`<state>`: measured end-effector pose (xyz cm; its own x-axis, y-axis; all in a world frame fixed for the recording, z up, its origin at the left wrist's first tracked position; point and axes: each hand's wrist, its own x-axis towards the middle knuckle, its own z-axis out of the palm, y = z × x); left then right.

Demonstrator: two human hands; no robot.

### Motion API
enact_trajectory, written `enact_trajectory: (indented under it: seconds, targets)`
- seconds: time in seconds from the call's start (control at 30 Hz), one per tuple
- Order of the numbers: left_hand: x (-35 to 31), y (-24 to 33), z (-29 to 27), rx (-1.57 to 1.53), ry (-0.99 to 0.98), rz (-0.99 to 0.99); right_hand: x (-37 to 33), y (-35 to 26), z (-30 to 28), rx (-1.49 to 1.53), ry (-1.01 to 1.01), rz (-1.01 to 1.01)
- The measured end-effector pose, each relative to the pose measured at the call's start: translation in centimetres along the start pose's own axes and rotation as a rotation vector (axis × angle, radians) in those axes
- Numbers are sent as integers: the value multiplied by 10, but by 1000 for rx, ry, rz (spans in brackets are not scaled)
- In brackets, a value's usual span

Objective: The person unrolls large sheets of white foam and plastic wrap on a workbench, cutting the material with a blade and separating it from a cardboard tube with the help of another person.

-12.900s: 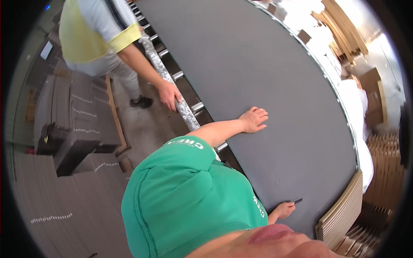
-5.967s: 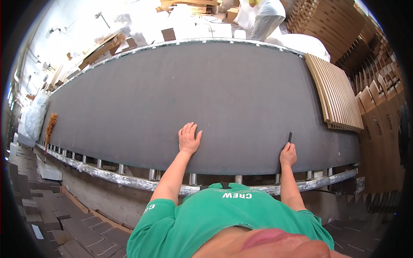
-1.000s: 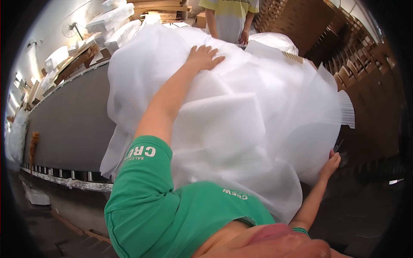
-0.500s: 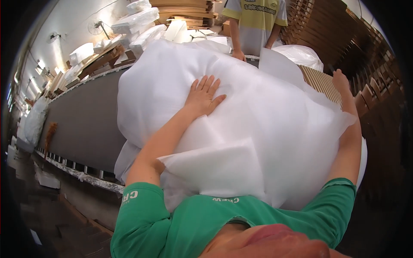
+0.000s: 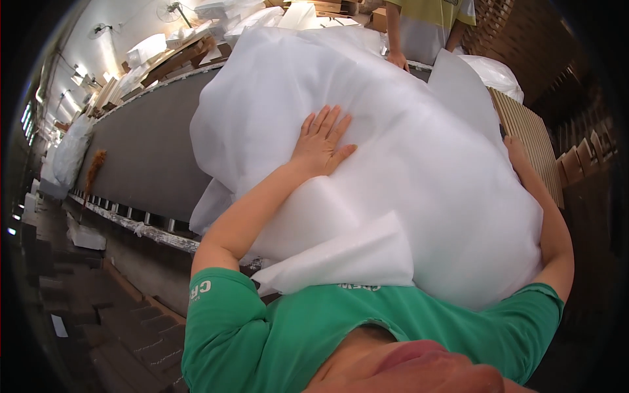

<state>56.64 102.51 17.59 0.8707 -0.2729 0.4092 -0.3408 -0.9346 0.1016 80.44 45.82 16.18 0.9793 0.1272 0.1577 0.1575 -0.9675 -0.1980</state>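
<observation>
A large bundle wrapped in white foam sheet (image 5: 432,177) lies in front of me, its surface creased and bulging. Flat on its upper face rests my left hand (image 5: 321,145), fingers spread and pressing the sheet. My right arm reaches around the bundle's right side. At its far right edge, my right hand (image 5: 516,152) looks curled beside a small dark thing, too small to make out. A loose folded flap of foam sheet (image 5: 347,259) lies against my chest. What is inside the wrapping is hidden.
A grey conveyor belt (image 5: 147,144) with rollers along its edge runs to the left. Ribbed brown board (image 5: 527,134) stands by my right arm. Across the bundle, a person in a yellow and white shirt (image 5: 422,23) has a hand (image 5: 397,60) near its far edge.
My right hand has come down and closer to the bundle's right edge. My left hand stays flat on the foam. The front flap has folded lower, and the whole view has shifted slightly.
</observation>
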Motion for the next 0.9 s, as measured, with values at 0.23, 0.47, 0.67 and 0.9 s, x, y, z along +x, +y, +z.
enact_trajectory:
  seconds: [0.23, 0.47, 0.67, 0.9]
  targets:
    - [-31, -104, -81, -409, 565, -187, -118, -113, -79, 57, 127, -16]
    - [-27, -286, -99, -81, 428, -706, -223, -225, -134, 5, 200, -140]
    - [-9, -365, -97, -313, 307, -944, -278, -283, -148, 39, 287, -9]
    - [7, -435, -111, -722, 259, -861, -342, -318, -158, 21, 367, 169]
